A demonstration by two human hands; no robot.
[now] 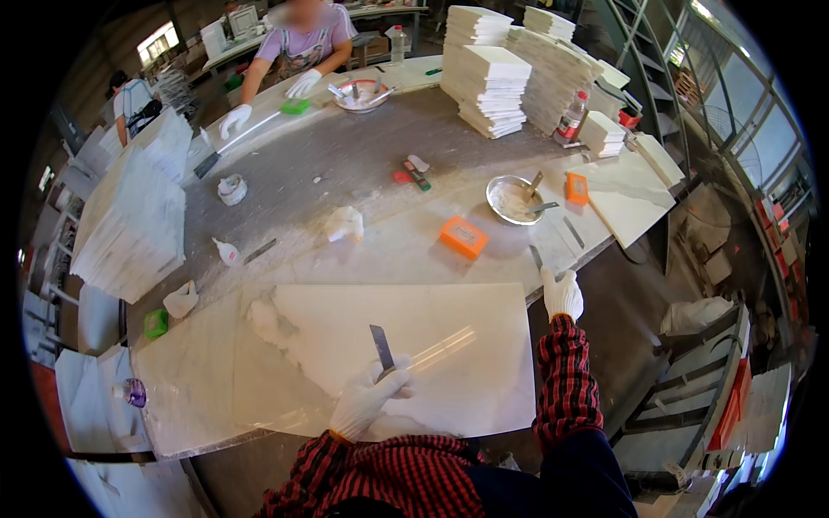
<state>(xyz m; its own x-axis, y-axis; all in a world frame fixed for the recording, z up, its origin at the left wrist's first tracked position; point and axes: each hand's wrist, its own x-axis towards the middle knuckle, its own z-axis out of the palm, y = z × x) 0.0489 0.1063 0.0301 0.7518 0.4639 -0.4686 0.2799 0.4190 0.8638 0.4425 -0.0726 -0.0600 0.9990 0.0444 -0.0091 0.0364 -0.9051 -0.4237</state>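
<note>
A glossy white marble-look slab (449, 354) lies on the near part of the worktable. My left hand (371, 401), in a white knit glove, is closed on a flat metal scraper blade (380, 345), which stands up from the fingers over the slab. Beyond the slab's right edge, my gloved right hand (563, 295) is at the table edge, its fingers closed at the near end of another thin metal blade (535, 256). Its fingertips are small in view. A steel bowl (515, 200) of pale paste with two scrapers in it stands farther off, beside an orange box (464, 237).
Another orange box (577, 188) and a loose blade (573, 231) lie near the bowl. Tile stacks (492, 91) rise at the back, with more slabs (134, 216) at left. Across the table (294, 186) a gloved person works beside a second bowl (361, 105). A rack (691, 388) stands at right.
</note>
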